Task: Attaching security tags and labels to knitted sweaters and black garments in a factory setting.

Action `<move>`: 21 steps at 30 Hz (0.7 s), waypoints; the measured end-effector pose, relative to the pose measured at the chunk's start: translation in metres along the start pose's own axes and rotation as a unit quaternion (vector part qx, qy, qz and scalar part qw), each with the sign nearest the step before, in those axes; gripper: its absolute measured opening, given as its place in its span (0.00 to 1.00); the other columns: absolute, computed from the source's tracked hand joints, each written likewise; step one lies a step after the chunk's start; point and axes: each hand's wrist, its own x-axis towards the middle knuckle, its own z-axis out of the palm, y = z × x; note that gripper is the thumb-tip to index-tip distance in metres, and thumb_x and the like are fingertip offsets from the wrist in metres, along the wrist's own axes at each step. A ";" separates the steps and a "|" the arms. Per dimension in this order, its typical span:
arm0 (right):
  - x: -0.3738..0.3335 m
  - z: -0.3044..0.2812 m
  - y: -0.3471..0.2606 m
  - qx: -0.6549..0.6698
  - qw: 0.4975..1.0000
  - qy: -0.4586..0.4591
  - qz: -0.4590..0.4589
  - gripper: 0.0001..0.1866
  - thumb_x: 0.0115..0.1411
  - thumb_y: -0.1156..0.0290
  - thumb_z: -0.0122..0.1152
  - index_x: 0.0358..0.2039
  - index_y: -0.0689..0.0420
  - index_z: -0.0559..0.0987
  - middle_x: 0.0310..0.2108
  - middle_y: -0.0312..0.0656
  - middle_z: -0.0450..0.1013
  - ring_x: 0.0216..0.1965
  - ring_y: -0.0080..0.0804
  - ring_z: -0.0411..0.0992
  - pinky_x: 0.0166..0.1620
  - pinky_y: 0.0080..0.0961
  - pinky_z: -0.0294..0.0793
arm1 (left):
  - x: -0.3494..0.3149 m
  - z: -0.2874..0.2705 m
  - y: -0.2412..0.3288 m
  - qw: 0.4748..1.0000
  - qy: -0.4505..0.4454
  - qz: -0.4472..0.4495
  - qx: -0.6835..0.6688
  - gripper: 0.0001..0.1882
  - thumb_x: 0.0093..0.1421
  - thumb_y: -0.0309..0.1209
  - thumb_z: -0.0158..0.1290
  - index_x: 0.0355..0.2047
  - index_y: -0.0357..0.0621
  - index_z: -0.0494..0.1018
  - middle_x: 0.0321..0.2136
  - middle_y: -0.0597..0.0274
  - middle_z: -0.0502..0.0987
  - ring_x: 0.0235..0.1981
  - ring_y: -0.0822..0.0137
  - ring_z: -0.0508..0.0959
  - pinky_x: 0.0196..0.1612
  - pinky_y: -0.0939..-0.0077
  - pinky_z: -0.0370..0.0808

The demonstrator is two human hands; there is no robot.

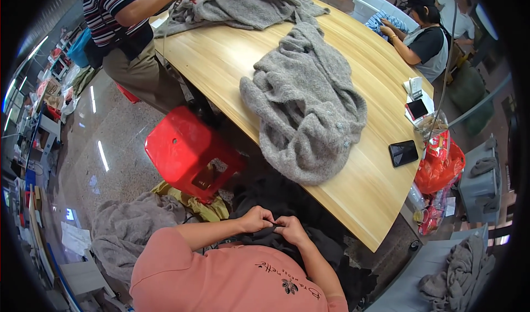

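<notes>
Cloth, black and loosely bunched (266,238), lies across the lap of the person in the pink shirt (221,276) in the head view, just below the near edge of the table (353,210). The left hand (256,220) has its grip drawn in, thumb and fingers pinched together on a small dark bit that looks like part of this cloth. The right hand (291,230) faces it closely, its grip likewise pinched at the same spot; exactly what sits between the fingertips is too small to tell.

On the table, near the hands but apart from them, a grey knit garment (309,102) lies in a crumpled heap reaching to the near edge. Right of it rests a black phone (403,153), with another dark-screened phone (418,109) farther up. At the far left end, a co-worker in a striped shirt (113,3) has a hand at more grey knitwear (243,5). Across the table, a seated co-worker in a black cap (422,36) handles blue-and-white striped cloth (377,22).

A red stool (174,141) stands left of the table's edge. Below it are yellowish material (199,206) and a grey knit pile (124,232). Red plastic bags (439,168) sit beyond the table's right edge.
</notes>
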 end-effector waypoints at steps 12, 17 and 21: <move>-0.015 -0.005 -0.025 -0.230 0.969 0.042 -0.075 0.06 0.47 0.71 0.54 0.22 0.60 0.71 0.23 0.51 0.71 0.28 0.51 0.70 0.32 0.41 0.68 | 0.001 -0.002 0.002 1.000 -0.004 -0.010 -0.010 0.05 0.44 0.22 0.56 0.25 0.36 0.75 0.20 0.64 0.76 0.23 0.78 0.72 0.30 0.83 0.70; -0.018 0.000 -0.023 -0.241 0.962 0.055 -0.119 0.06 0.47 0.69 0.54 0.21 0.59 0.71 0.21 0.48 0.71 0.25 0.49 0.70 0.29 0.40 0.69 | -0.003 0.000 0.004 1.000 0.001 -0.016 -0.004 0.04 0.46 0.21 0.55 0.25 0.36 0.75 0.20 0.66 0.75 0.23 0.80 0.71 0.28 0.84 0.69; -0.024 0.015 -0.024 -0.302 0.932 0.136 -0.144 0.07 0.45 0.70 0.53 0.17 0.58 0.70 0.18 0.46 0.69 0.21 0.47 0.69 0.24 0.38 0.68 | -0.009 0.009 0.001 0.998 0.052 -0.017 -0.010 0.03 0.48 0.21 0.54 0.25 0.36 0.74 0.18 0.68 0.74 0.21 0.80 0.69 0.26 0.84 0.68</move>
